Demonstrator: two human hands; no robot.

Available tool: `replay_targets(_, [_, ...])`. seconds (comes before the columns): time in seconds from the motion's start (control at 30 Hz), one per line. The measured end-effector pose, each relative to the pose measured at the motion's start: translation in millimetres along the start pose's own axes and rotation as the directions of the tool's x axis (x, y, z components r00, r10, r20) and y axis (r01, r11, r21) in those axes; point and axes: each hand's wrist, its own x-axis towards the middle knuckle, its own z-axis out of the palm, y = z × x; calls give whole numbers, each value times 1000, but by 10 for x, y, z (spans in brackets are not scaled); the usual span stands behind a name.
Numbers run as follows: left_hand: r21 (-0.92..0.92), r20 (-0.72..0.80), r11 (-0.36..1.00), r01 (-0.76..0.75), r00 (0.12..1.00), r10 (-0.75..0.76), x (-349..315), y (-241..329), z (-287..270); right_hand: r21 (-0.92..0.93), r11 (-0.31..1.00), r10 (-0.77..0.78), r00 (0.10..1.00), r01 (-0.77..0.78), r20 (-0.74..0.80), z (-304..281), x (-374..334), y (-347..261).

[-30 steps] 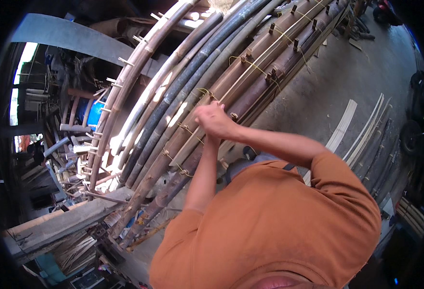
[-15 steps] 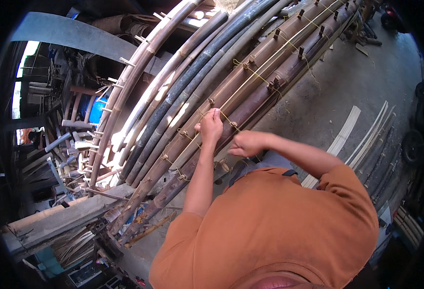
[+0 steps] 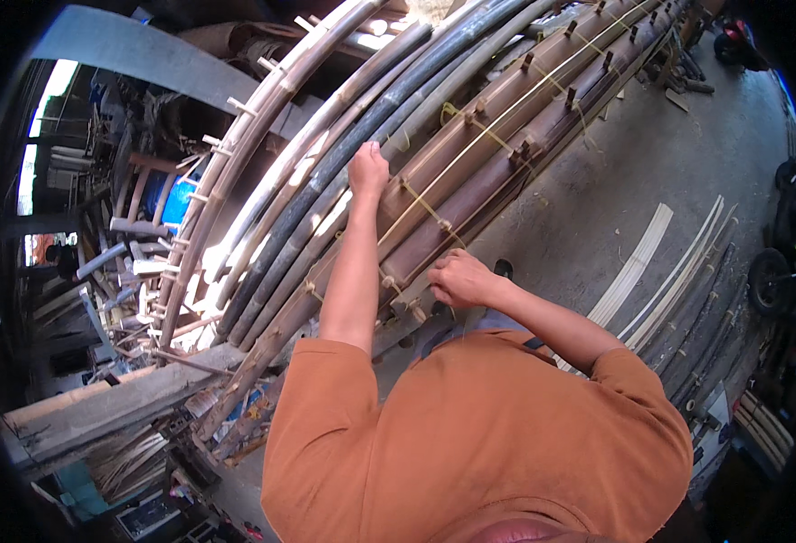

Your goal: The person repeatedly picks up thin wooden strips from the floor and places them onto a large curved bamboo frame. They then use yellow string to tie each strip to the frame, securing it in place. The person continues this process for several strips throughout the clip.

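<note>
My left hand [image 3: 369, 167] is closed and reaches out over the far side of the brown bamboo poles [image 3: 484, 195], above a grey pole. Nearer my body, my right hand [image 3: 459, 279] is also closed, with its fingers curled beside the near edge of the poles. What either hand holds is too small to make out. Between the hands a thin yellowish cord [image 3: 427, 206] crosses the poles, running past small wooden pegs [image 3: 445, 224]. A pale strip [image 3: 497, 133] lies lengthwise between the two brown poles. Upright dark pegs [image 3: 571, 94] stand farther along them.
Long dark and pale bamboo poles [image 3: 348, 163] lie to the left, beside a pole with many short pegs [image 3: 220, 152]. Pale split strips [image 3: 629, 262] rest on the concrete floor [image 3: 660, 149] at right, near a black wheel [image 3: 772, 279]. A concrete ledge [image 3: 117, 403] runs lower left.
My left hand has moved away from me, up and to the left, off the brown poles. My right hand has shifted slightly right and the hands are farther apart.
</note>
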Motion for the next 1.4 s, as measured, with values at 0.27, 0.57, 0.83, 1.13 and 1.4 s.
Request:
replay_targets(0.27, [92, 365, 995, -24, 931, -11, -1532, -726, -1222, 862, -492, 654, 705, 121, 274, 583, 343, -637])
replay_targets(0.57, [-110, -11, 977, -182, 983, 182, -2033, -776, -768, 54, 990, 134, 991, -133, -17, -169, 1742, -1329])
replay_targets(0.83, [-40, 246, 998, 46, 969, -35, -1975, -583, -973, 887, 460, 96, 995, -36, -10, -542, 1679, -880])
replay_targets(1.13, [-374, 53, 927, -19, 998, 42, -1373, -63, -1309, 232, 973, 27, 998, -15, -49, 642, 583, -717])
replay_targets(1.4, [113, -35, 994, 7, 999, -3, -626, -855, -881, -142, 988, -50, 998, 54, 27, 881, 571, -951])
